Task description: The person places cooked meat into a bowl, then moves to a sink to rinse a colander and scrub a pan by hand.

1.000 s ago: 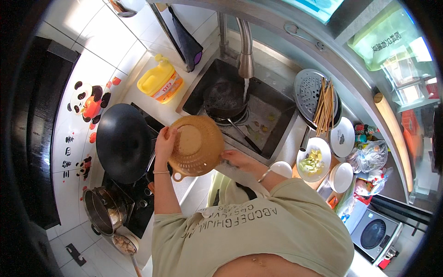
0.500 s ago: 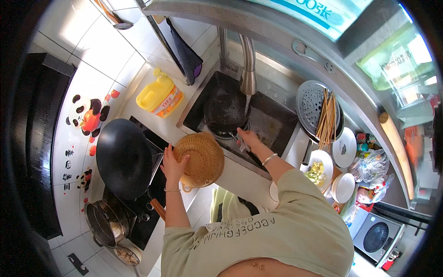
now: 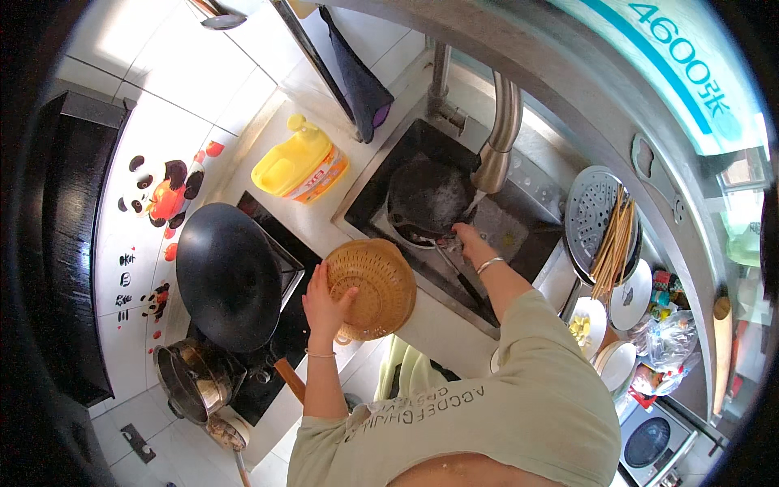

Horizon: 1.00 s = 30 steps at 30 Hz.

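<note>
A brown plastic basket with slotted sides (image 3: 375,288) rests at the counter edge between stove and sink. My left hand (image 3: 326,308) grips its left side, thumb over the rim. In the dark sink (image 3: 519,252), a black pan (image 3: 422,191) lies under the metal tap (image 3: 492,166), with whitish water inside. My right hand (image 3: 472,242) is closed at the pan's near right rim; something small and reddish by its fingertips is too unclear to name. A black handle (image 3: 464,280) slants across the sink below that hand.
Left are a large black wok (image 3: 229,276) on the stove and a steel pot (image 3: 191,380). A yellow jug (image 3: 300,166) stands behind the basket. Right of the sink are a perforated steamer plate (image 3: 591,213), chopsticks (image 3: 614,247) and a bowl of cut food (image 3: 586,321).
The whole view has shifted and turned. A stream that fell from the tap no longer shows clearly, and whitish water now shows in the pan. Both hands keep their places.
</note>
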Each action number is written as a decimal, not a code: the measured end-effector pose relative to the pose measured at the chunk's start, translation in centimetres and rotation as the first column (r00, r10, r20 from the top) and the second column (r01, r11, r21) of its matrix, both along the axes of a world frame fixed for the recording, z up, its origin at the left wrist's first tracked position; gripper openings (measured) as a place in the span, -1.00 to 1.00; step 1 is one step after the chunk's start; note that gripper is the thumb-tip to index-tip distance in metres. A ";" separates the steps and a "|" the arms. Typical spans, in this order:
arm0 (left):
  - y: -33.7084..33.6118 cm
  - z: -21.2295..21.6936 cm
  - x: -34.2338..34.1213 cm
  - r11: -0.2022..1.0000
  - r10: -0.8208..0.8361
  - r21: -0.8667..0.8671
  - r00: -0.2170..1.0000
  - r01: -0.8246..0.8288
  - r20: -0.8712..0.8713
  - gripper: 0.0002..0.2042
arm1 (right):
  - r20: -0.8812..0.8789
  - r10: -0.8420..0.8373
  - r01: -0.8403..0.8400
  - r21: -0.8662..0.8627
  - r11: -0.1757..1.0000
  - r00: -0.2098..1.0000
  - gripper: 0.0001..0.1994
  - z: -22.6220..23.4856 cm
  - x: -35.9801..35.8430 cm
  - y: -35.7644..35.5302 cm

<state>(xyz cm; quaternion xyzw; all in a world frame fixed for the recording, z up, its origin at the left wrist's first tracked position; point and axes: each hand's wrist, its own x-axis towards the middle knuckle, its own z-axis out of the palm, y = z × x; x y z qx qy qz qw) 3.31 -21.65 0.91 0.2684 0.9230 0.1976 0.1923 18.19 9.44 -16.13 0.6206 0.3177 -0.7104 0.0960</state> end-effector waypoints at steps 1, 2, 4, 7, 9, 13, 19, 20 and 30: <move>-0.5 -1.3 -0.8 0.997 0.008 0.075 0.999 -0.011 0.033 -0.30 | -0.028 -0.037 0.037 -0.015 0.999 0.999 -0.41 -0.6 0.9 0.1; -0.4 -1.8 -1.4 0.988 0.020 0.149 0.998 -0.030 0.067 -0.35 | -0.040 -0.050 0.050 -0.016 0.999 0.998 -0.42 -0.3 1.3 0.0; -0.7 -2.7 -1.9 0.972 0.020 0.230 0.992 -0.047 0.122 -0.53 | -0.064 -0.076 0.075 -0.020 0.997 0.995 -0.45 0.5 2.3 -0.4; -0.8 -4.0 -2.4 0.968 0.044 0.243 0.998 -0.055 0.051 -0.57 | -0.016 0.065 -0.063 0.079 0.995 0.998 -0.48 5.3 2.9 -1.3; -0.5 -4.0 -2.9 0.955 0.091 0.274 0.992 -0.112 0.091 -0.60 | 0.007 0.005 -0.005 0.074 0.997 1.000 -0.49 6.3 3.7 -1.8; -0.5 -4.0 -3.1 0.951 0.159 0.271 0.987 -0.150 -0.010 -0.57 | 0.034 -0.115 0.113 0.039 0.993 0.993 -0.52 4.9 6.3 -2.1; 1.6 -0.2 -0.7 0.993 -0.064 0.082 0.977 0.082 -0.203 -0.27 | 0.006 -0.267 0.264 0.129 0.956 0.964 -0.55 1.6 9.7 -3.3; 1.1 -0.8 -0.8 0.987 -0.037 0.147 0.989 0.057 -0.141 -0.30 | -0.016 -0.255 0.255 0.127 0.958 0.967 -0.54 2.4 9.8 -3.6; -0.5 -3.9 -2.2 0.982 -0.007 0.188 0.999 0.016 -0.047 -0.38 | -0.125 -0.275 0.292 0.157 0.943 0.953 -0.49 6.8 10.7 -4.9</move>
